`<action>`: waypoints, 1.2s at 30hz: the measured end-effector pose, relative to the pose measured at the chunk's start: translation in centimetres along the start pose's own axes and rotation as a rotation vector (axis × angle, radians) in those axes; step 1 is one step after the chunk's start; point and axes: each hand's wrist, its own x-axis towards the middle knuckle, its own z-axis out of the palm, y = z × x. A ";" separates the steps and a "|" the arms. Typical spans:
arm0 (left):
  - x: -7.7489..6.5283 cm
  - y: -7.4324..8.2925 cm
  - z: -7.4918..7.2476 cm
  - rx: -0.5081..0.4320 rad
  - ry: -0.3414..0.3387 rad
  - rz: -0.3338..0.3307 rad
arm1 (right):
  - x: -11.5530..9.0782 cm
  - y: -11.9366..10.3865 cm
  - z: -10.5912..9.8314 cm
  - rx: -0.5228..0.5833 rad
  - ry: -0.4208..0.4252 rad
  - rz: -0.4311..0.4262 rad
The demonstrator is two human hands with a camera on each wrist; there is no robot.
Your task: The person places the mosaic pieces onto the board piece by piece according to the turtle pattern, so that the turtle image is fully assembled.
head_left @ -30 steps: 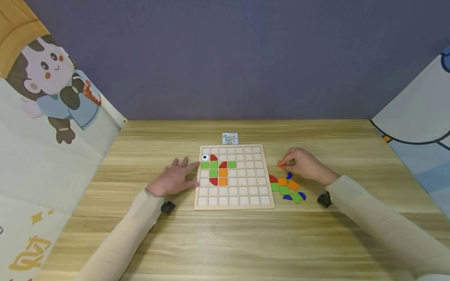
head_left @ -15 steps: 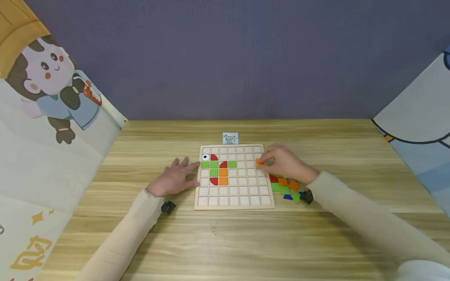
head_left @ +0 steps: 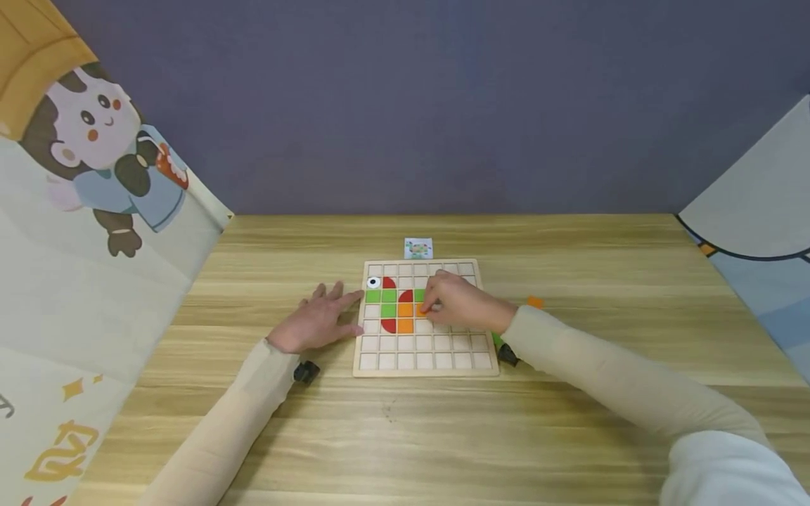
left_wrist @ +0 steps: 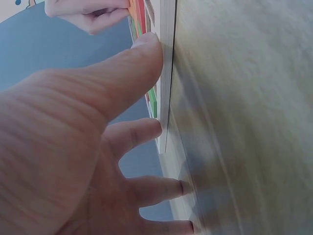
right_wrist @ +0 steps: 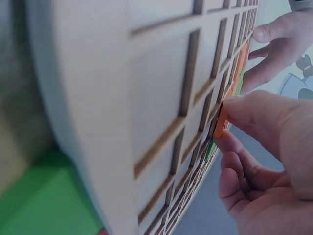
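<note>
A wooden grid board (head_left: 425,360) lies on the table with green, orange and red tiles and a white eye piece (head_left: 373,282) in its upper left cells. My right hand (head_left: 458,302) pinches an orange square tile (right_wrist: 221,121) between thumb and fingers, at a cell just below a green tile and right of an orange one. In the right wrist view the tile is tilted at its cell. My left hand (head_left: 316,318) lies with fingers spread at the board's left edge; thumb and index tip touch that edge in the left wrist view (left_wrist: 83,98).
A small picture card (head_left: 418,248) lies behind the board. Right of the board, a loose orange tile (head_left: 535,302) shows past the right sleeve, and a green tile (right_wrist: 49,196) lies against the board's edge. The forearm hides other loose pieces.
My right hand has carried the orange tile left, from the loose pieces across the board's right edge to a cell near its middle. The left hand stays at the board's edge.
</note>
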 end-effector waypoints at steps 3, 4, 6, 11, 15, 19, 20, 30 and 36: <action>0.0 0.1 0.0 0.004 -0.003 -0.001 | 0.0 0.0 0.1 0.000 0.004 0.000; 0.0 0.1 0.0 0.005 -0.004 -0.001 | 0.0 -0.1 0.2 -0.003 0.008 -0.007; 0.0 0.1 0.0 0.003 -0.005 -0.002 | 0.0 -0.2 0.3 -0.015 0.018 -0.019; -0.1 0.1 -0.2 -0.004 -0.003 0.000 | -0.4 -0.5 0.1 -0.048 0.014 -0.033; -0.3 0.1 -0.3 -0.009 0.001 0.000 | -1.1 -0.4 -0.3 -0.055 -0.008 -0.028; -0.3 0.1 -0.3 -0.009 0.003 0.004 | -2.7 0.5 -1.2 -0.054 0.025 0.002; -0.3 0.1 -0.3 -0.005 0.003 0.006 | -3.3 0.8 -1.5 -0.050 0.038 0.009; -0.2 0.0 -0.3 -0.003 0.001 0.004 | -10.2 4.3 -3.6 -0.111 0.104 0.069; -0.1 0.0 -0.2 -0.003 -0.001 0.010 | -12.3 4.3 -2.7 -0.125 0.097 -0.003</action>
